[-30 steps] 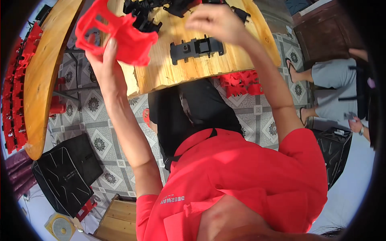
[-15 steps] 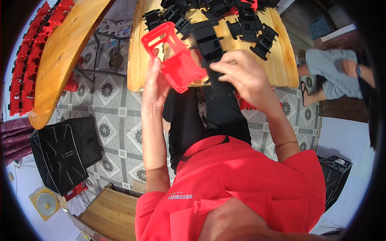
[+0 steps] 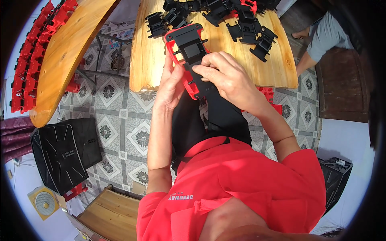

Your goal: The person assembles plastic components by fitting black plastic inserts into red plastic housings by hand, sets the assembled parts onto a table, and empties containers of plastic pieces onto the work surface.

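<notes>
Left hand (image 3: pixel 172 86) grasps red frame (image 3: pixel 187 77) by its left side | right hand (image 3: pixel 233 80) touches black part (image 3: pixel 191 50) with bent fingers; if it grips, I cannot tell | black part lies over red frame, held about the near edge of desk (image 3: pixel 150 66) | black pieces (image 3: pixel 245 26) lie farther on desk

Black plate (image 3: pixel 189 39) against red frame (image 3: pixel 187 77) in hands (image 3: pixel 230 80)

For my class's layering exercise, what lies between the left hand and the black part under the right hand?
In the head view, the red frame lies between the left hand and black part.
</notes>
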`<state>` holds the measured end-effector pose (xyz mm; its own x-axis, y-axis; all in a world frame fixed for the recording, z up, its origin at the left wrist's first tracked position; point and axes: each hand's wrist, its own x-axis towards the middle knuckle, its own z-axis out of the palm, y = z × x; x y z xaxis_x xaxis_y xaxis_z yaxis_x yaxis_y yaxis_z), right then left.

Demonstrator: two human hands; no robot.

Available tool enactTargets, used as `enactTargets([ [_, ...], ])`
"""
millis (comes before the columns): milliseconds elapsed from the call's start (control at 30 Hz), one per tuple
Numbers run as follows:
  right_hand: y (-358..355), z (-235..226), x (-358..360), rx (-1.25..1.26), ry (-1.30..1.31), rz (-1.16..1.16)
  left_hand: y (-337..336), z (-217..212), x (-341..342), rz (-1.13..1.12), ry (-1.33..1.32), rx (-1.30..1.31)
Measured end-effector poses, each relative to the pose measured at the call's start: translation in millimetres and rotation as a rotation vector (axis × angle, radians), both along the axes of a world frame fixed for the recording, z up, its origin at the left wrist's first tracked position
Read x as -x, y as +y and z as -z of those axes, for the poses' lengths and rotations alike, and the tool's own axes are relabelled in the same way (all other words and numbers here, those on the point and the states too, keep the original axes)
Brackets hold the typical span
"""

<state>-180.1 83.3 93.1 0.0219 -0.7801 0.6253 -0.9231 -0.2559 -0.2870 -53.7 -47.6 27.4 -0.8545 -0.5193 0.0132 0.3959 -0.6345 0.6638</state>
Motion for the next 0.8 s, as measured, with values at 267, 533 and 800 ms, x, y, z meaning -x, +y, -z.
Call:
enactTargets([
  [267, -21.4, 18.2, 33.3, 0.126, -0.488, 0.15, 20.6, -15.7, 12.8, -0.161, -0.094, 0.249],
  [533, -47.4, 0.3, 13.8, -0.112, -1.047, -0.362, 0.8, -45.7, -5.0, -0.512, -0.123, 0.675],
  [800, 13.2, 26.3, 60.1, -0.265, -0.926, 0.044, -374.4, -162.1, -94.9, -1.101, -0.064, 0.261],
])
